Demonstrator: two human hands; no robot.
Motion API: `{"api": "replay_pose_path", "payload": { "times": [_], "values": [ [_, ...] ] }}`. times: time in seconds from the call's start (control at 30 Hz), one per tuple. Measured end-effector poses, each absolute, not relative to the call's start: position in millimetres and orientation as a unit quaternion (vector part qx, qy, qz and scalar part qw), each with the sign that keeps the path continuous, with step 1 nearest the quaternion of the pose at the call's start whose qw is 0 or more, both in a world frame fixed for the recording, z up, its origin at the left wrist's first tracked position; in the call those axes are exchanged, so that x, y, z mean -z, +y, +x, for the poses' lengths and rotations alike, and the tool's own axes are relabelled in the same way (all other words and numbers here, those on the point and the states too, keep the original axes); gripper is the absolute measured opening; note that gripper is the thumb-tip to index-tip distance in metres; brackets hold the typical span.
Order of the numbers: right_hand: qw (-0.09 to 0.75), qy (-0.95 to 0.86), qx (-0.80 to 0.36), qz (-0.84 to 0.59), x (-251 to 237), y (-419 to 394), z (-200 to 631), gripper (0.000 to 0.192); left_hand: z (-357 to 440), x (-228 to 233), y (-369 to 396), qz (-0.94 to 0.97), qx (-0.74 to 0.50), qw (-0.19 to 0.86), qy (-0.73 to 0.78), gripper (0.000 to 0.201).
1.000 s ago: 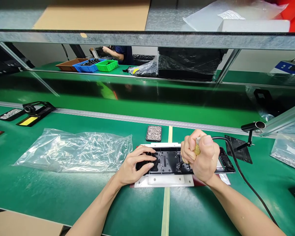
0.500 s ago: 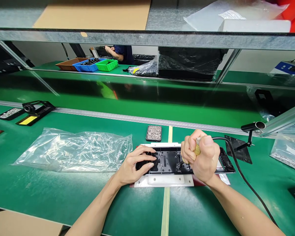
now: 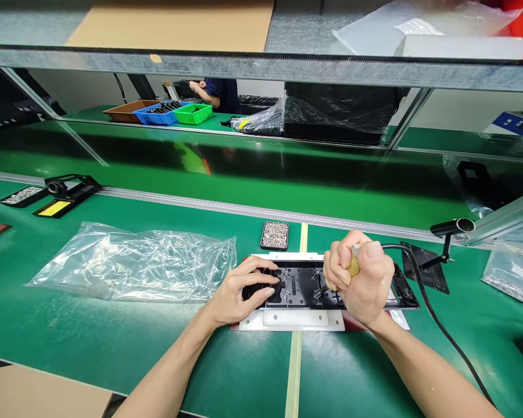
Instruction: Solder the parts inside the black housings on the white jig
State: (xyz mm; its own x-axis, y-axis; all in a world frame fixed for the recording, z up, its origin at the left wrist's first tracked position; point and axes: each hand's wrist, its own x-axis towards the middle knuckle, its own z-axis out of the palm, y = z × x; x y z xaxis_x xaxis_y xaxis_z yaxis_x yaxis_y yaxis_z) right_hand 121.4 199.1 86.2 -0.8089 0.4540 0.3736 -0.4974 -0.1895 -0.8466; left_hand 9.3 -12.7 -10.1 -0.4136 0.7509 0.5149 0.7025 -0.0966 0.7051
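Note:
My right hand (image 3: pixel 361 281) is wrapped in a fist round the yellow handle of a soldering iron (image 3: pixel 354 267), whose black cord leaves to the right. Its dark tip end points down into a long black plastic housing (image 3: pixel 294 284). On the left part of that housing rests my left hand (image 3: pixel 243 290), its fingers apart and bent over the inside. The housing lies on a white fixture (image 3: pixel 294 320) with a dark red base. Behind it stands a small black dish (image 3: pixel 274 235) of tiny metal pieces. My right fist hides part of the housing.
A clear plastic bag (image 3: pixel 139 264) lies left of the fixture. Iron holders stand at right (image 3: pixel 452 227) and far left (image 3: pixel 70 194). Another bag (image 3: pixel 514 267) is at the right edge. Overhead runs a metal shelf (image 3: pixel 244 68); behind it, a co-worker's arm (image 3: pixel 207 96) shows near bins (image 3: pixel 159 113).
The view has shifted slightly, so the surroundings sit a little further right. Both hands, the soldering iron and the housing keep nearly the same places relative to one another.

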Motion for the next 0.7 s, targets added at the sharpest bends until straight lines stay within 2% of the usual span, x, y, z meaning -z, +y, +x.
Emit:
{"api": "replay_pose_path", "payload": {
  "times": [0.7],
  "values": [
    [0.298,-0.552,-0.779,0.024,-87.8,199.4,121.1,0.053,10.2,9.0,-12.7,0.540,-0.501,0.023,0.676,0.018]
  ]
}}
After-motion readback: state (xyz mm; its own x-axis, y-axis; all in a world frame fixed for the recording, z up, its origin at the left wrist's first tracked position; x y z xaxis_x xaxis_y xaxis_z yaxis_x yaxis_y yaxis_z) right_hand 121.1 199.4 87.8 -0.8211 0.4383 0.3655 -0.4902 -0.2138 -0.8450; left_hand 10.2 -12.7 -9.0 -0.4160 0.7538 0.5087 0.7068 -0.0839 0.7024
